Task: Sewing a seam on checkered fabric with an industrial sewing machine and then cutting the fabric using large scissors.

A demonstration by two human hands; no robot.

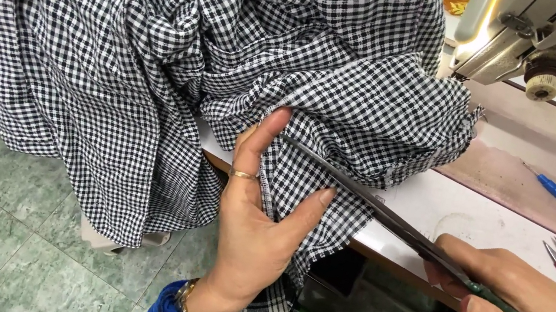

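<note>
Head view: left hand [255,209] pinches black-and-white gingham cloth [183,50]; right hand [525,299] clasps long dark scissors [388,216], blades at its edge, trimming apparently barely begun.

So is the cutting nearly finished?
Can't tell how near. Done: the cloth lies bunched by the sewing machine. In hand: the left hand holds its edge, the right hand has the scissors against it. No cut shows.
</note>
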